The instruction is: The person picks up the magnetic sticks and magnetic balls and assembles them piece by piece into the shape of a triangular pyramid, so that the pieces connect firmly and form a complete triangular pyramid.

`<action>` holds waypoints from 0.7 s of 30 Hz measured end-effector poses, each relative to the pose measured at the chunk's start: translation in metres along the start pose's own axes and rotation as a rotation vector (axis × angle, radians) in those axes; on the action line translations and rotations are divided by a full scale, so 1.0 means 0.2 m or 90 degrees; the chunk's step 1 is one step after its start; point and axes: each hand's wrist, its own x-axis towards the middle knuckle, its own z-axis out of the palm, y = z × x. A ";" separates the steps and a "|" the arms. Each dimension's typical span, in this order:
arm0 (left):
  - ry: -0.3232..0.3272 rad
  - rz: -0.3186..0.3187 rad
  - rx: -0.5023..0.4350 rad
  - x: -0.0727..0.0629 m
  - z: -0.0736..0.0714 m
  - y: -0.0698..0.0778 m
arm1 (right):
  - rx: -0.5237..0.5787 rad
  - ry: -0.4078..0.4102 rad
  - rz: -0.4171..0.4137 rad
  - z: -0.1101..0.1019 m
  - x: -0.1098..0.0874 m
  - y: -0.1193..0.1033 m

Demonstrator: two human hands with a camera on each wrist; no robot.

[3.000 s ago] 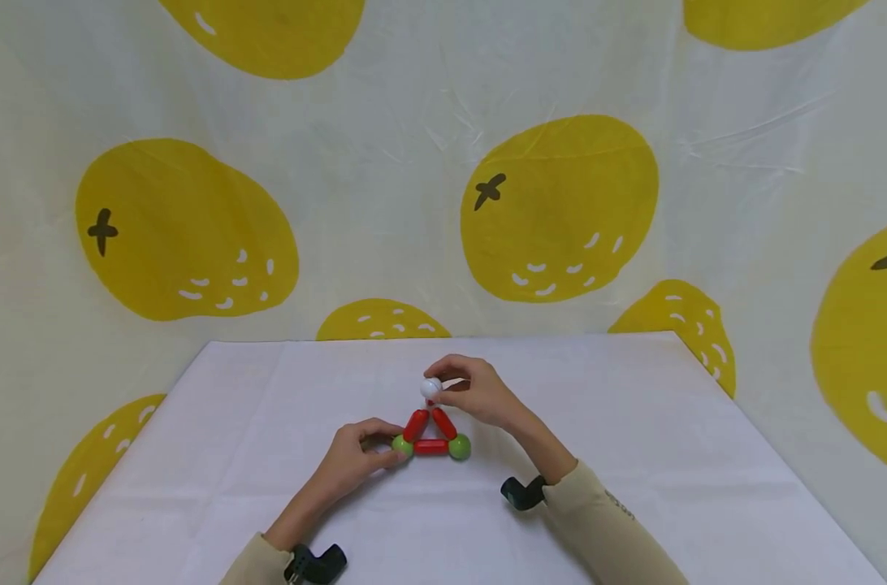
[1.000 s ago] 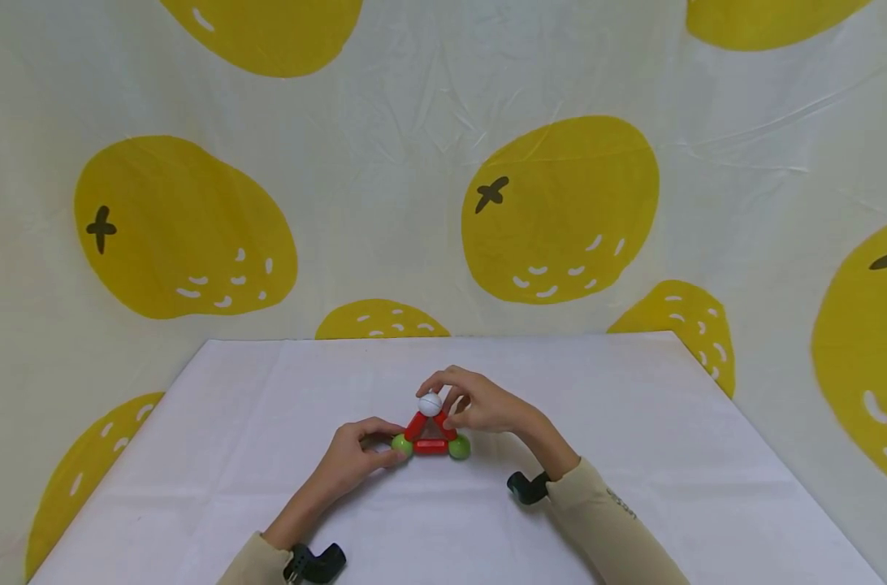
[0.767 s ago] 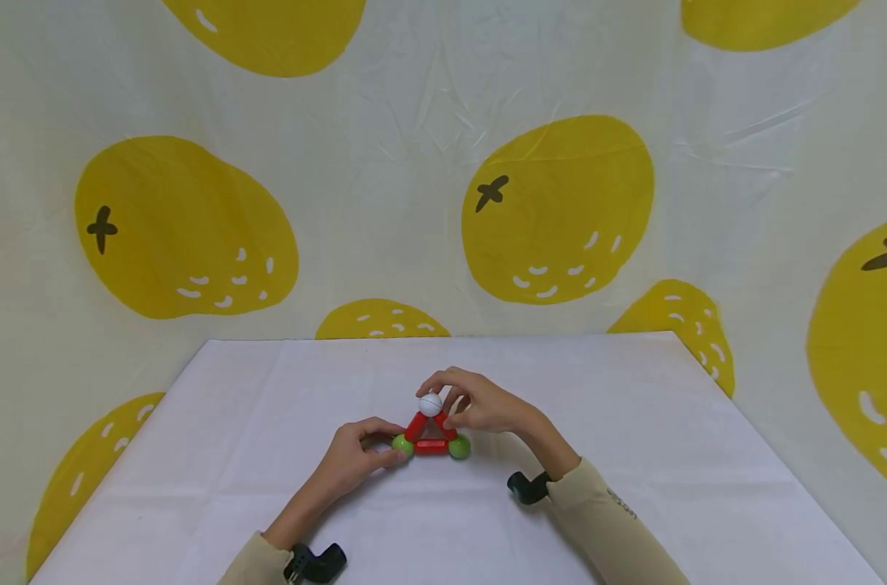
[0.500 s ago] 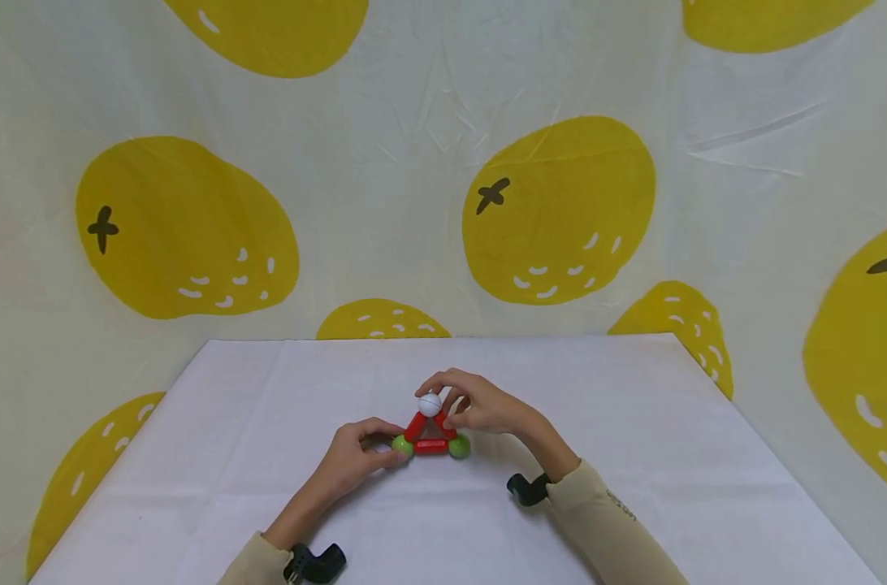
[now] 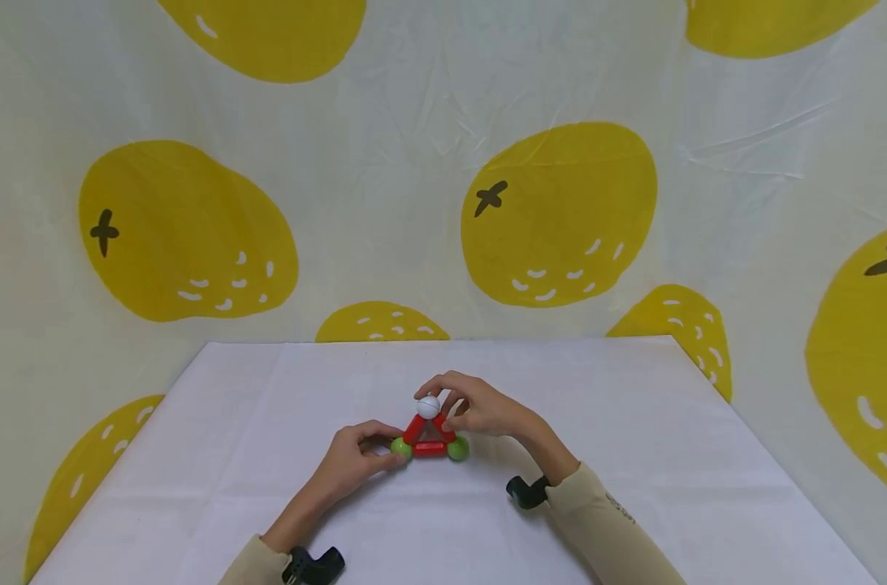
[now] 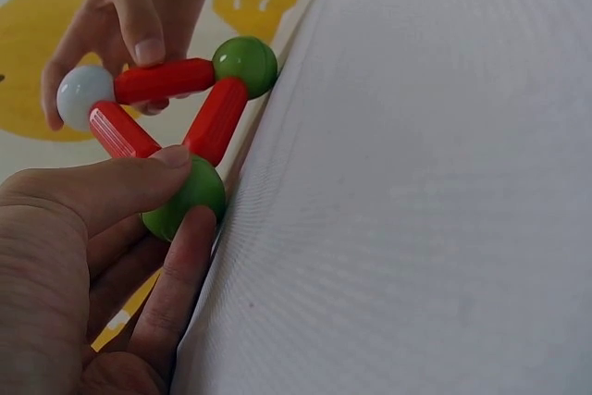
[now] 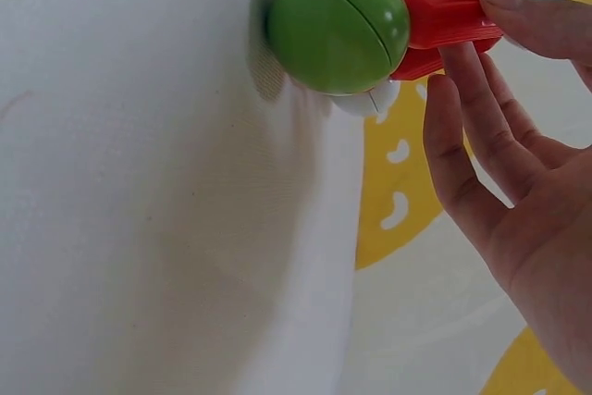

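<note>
A frame of red rods and balls stands near the middle of the white table. Its front corners are a left green ball and a right green ball; a white ball tops it. My left hand pinches the left green ball between thumb and fingers. With thumb and fingers, my right hand grips the right-hand sloping red rod just below the top white ball. A second white ball shows low behind the right green ball in the right wrist view; the head view hides it.
The white-clothed table reaches back to a pale curtain printed with large yellow fruit. A dark wrist camera sits at the left cuff, another dark camera at the right cuff.
Since three seconds ago, the right hand has lowered the white ball onto the tops of the sloping rods, and its grip has moved to the right-hand rod. The left hand has stayed put.
</note>
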 end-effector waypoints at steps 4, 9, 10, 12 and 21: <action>-0.001 -0.004 0.000 0.00 0.00 -0.01 | 0.002 0.000 0.000 0.00 0.00 0.00; -0.003 -0.017 0.006 0.00 0.00 -0.01 | -0.002 -0.005 0.007 0.01 0.00 0.00; -0.004 -0.019 0.005 0.00 0.00 -0.01 | -0.005 -0.004 0.010 0.01 0.00 0.00; -0.007 -0.020 0.004 0.00 0.01 -0.02 | -0.008 -0.004 0.015 0.01 0.00 0.00; -0.020 -0.013 0.005 0.01 0.00 -0.01 | -0.015 0.000 0.017 0.00 0.00 -0.01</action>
